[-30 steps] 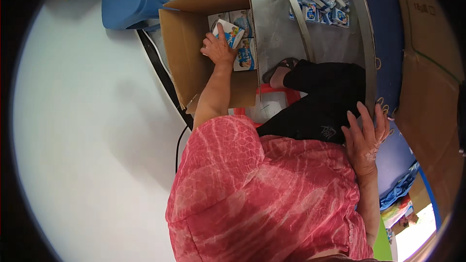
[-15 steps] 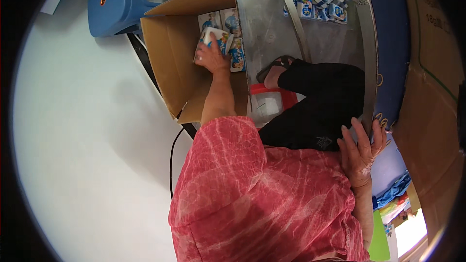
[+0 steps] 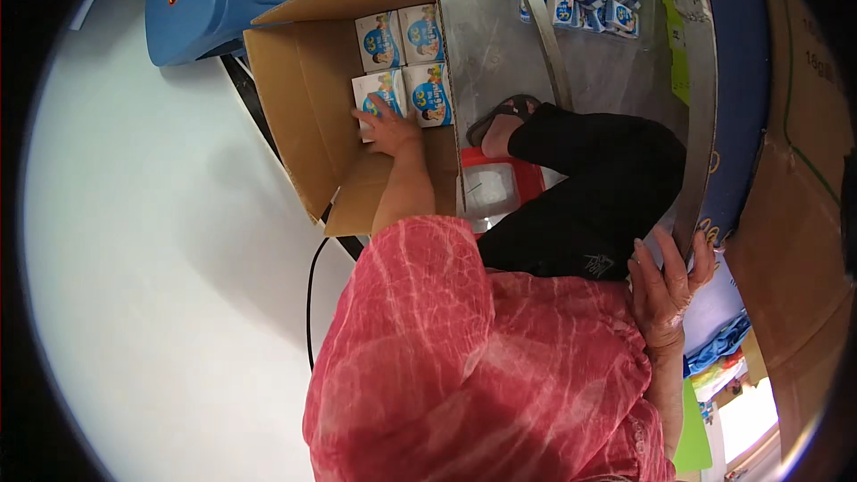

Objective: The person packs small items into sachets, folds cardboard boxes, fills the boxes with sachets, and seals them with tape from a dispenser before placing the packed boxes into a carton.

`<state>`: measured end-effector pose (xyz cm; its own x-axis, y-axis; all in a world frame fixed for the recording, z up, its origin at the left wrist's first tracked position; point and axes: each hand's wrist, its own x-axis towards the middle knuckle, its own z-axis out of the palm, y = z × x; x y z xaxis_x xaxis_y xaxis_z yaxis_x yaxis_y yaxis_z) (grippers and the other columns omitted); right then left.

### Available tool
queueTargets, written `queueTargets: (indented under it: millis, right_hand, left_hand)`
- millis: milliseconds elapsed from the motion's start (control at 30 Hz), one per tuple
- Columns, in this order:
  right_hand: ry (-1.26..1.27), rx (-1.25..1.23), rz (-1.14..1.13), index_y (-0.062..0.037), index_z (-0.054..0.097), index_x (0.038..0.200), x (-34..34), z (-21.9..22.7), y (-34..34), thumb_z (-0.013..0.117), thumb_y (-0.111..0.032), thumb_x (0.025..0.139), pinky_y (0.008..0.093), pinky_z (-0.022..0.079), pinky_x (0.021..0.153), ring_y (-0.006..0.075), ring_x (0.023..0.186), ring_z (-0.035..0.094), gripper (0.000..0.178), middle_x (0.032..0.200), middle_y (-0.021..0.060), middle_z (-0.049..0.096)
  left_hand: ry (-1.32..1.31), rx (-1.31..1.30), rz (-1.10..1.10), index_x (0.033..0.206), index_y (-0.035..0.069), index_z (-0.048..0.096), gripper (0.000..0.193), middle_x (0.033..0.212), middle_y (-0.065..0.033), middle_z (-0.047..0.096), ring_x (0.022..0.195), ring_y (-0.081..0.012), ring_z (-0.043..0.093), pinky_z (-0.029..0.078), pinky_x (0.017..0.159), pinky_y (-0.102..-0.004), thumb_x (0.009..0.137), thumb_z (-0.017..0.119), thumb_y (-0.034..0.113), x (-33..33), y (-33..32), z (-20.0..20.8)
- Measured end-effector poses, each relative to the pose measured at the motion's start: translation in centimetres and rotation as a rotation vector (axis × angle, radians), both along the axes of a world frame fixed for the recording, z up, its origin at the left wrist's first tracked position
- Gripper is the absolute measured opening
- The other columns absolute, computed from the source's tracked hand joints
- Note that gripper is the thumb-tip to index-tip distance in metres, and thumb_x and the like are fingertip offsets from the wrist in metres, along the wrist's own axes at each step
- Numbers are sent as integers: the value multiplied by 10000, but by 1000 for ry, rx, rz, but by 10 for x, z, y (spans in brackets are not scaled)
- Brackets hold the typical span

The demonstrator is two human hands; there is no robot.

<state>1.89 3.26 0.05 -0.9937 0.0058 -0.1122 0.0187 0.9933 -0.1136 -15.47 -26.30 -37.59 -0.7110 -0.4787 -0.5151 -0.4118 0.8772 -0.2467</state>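
Inside an open cardboard box (image 3: 295, 89) at upper left, my left hand (image 3: 393, 129) holds a small white-and-blue packet (image 3: 382, 87) by its near end, fingers over its top and side. This packet lies among three similar ones: one packet (image 3: 379, 40) just beyond it, another packet (image 3: 421, 34) at the far right corner, and a third packet (image 3: 429, 96) right beside it. Over at the right, my right hand (image 3: 668, 290) rests against the metal edge of a table (image 3: 701, 125). Its fingers are stretched out and I see nothing held in it.
A blue plastic stool (image 3: 192, 9) stands behind the box, by the white wall (image 3: 125, 241). Several small blue-and-white packs (image 3: 585, 0) lie heaped under the table. A red-rimmed container (image 3: 500, 183) sits near my foot. Brown cardboard (image 3: 803, 214) rises at the far right.
My left hand has lowered the packet and brought it nearer in the box, lining it up with the others. The right hand stays at the table edge.
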Motion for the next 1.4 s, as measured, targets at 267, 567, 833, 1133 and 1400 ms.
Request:
queueTargets:
  millis: [267,567,833,1133,1400]
  right_hand:
    - [-5,12,9,-140,736,1059,-1,-6,-4,759,-46,758,517,226,1134,345,1404,322,317,1321,31,590]
    - [103,-215,-13,-143,716,1125,-1,7,2,770,-106,738,541,255,1141,348,1380,394,393,1343,57,602]
    - [244,-383,-104,-120,459,1423,23,-11,23,688,-366,865,525,231,1169,335,1447,297,651,1548,169,340]
    - [733,-47,-370,-55,603,1242,177,-8,60,687,-274,870,505,339,1125,355,1338,442,440,1396,171,501]
    - [804,735,-1544,-40,656,1158,538,67,76,772,-149,796,401,436,1043,335,1208,555,395,1290,143,615]
  left_hand:
    - [-259,145,2,1573,229,-21,1036,1552,-374,-42,1371,-529,324,284,1101,-635,840,701,353,-5,-26,-82]
    - [-43,296,-497,1202,24,626,596,1216,-223,641,1128,-404,613,482,944,-497,853,568,504,-61,-122,-149]
    - [1069,1360,-32,1122,-102,600,357,998,-140,665,813,-200,605,520,721,-354,892,640,167,-95,105,200]
    - [189,2103,-1527,1112,-19,607,253,1091,-163,615,992,-289,592,471,876,-378,875,677,38,157,260,397]
    - [-135,1867,-2096,1150,43,630,288,1146,-125,605,1086,-324,551,437,924,-418,889,659,163,351,376,359]
